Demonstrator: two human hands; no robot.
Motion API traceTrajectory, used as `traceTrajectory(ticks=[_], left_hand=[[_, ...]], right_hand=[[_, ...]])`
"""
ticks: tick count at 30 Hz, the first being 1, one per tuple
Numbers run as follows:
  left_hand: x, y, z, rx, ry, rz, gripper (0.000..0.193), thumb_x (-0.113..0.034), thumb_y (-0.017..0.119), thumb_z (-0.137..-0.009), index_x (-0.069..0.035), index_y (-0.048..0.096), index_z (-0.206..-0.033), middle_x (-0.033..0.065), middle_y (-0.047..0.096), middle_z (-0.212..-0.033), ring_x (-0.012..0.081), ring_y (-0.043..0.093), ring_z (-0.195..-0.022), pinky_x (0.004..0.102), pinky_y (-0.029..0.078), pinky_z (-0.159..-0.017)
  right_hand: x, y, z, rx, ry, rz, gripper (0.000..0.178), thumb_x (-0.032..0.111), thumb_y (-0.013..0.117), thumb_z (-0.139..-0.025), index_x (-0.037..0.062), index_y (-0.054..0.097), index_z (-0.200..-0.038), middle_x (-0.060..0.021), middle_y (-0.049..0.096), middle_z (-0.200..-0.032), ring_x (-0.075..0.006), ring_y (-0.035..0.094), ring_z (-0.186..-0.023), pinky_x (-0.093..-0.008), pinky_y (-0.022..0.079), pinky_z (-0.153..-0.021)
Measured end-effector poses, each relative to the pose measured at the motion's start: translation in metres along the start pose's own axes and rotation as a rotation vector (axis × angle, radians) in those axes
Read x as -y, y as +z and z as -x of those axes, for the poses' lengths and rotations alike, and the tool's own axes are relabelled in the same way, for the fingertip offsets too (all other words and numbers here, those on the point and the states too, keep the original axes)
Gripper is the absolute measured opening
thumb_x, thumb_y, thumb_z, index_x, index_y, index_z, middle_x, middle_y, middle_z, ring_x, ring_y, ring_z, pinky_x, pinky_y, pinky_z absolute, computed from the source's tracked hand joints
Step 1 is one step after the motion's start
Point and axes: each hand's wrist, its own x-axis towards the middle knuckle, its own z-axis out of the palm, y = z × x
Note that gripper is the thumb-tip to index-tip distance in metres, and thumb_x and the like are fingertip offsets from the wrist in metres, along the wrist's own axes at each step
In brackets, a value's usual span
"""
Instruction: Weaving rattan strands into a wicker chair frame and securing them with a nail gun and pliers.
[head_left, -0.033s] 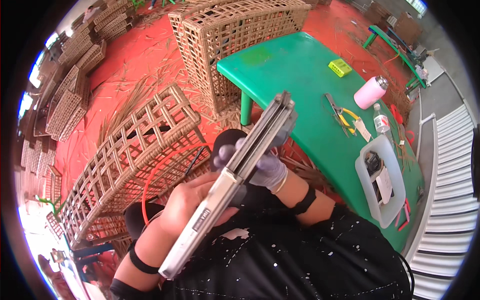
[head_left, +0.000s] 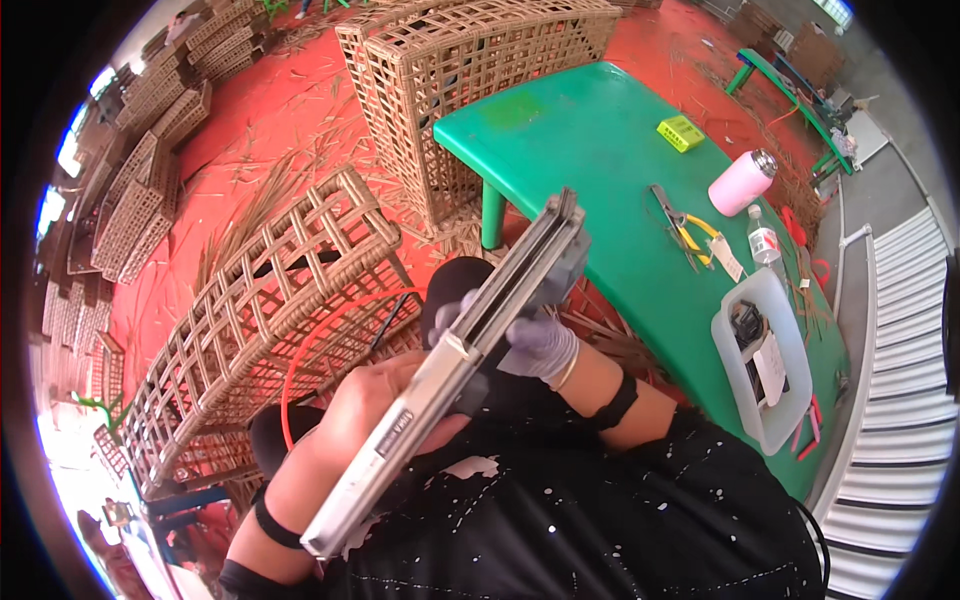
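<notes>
A long silver metal tool with a slotted rail and a dark grey body [head_left: 432, 385] lies slanted across the person's lap, its railed end pointing up and forward toward the long near edge of the smooth green table [head_left: 560, 110], and its plain end down beside the left forearm. The bare left hand [head_left: 365, 400] grasps the middle of the tool, fingers partly hidden behind it; the right hand in a pale lilac glove [head_left: 543, 347] is curled around the railed half, with glove fingers showing on both sides. The two grips, set apart, probably steady such a long body, and the slant seems to turn the open slot up to the eyes. A thin orange-red hose [head_left: 292, 375] loops past the left arm; whether it joins the tool cannot be told. On the table, yellow-handled metal pliers [head_left: 690, 243] lie midway between the long edges, perhaps for easy reach. A translucent whitish plastic bin [head_left: 790, 425], near the far long edge, presumably keeps loose pieces together. A pink cylindrical bottle [head_left: 740, 185] lies beside that edge, near a clear plastic bottle [head_left: 763, 243]. Left of the lap is a brown woven lattice frame [head_left: 262, 335].
</notes>
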Motion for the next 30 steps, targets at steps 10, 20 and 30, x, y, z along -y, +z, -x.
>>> traceTrajectory(ticks=[10,20,30], left_hand=[[-0.048,-0.031,-0.031,0.289,-0.145,-0.148,0.015,-0.014,0.066,-0.084,0.0,0.06,-0.084,0.0074,0.057,-0.068,0.0176,0.053,-0.056,0.0309,0.045,-0.056],[-0.002,-0.021,0.028,0.182,-0.438,0.045,0.031,0.003,0.068,-0.077,0.001,0.06,-0.107,0.0135,0.065,-0.106,0.0236,0.061,-0.102,0.0358,0.048,-0.088],[0.029,0.005,0.073,0.125,-0.353,0.131,0.036,-0.016,0.064,-0.089,0.005,0.06,-0.118,0.0085,0.066,-0.1,0.0115,0.063,-0.082,0.0247,0.051,-0.07]], right_hand=[[-0.018,0.015,0.033,-0.297,0.407,-0.178,0.057,0.045,0.061,-0.089,0.0085,0.046,-0.13,-0.016,0.06,-0.113,-0.0324,0.064,-0.098,-0.044,0.055,-0.078],[-0.018,0.038,0.038,-0.459,0.688,0.049,0.058,0.05,0.06,-0.089,0.0006,0.05,-0.118,-0.0201,0.064,-0.092,-0.0277,0.065,-0.082,-0.0362,0.054,-0.076],[0.049,0.111,0.047,-0.024,0.634,1.357,0.038,0.041,0.058,-0.092,0.0031,0.066,-0.094,-0.0117,0.067,-0.086,-0.022,0.065,-0.082,-0.0336,0.049,-0.074]])
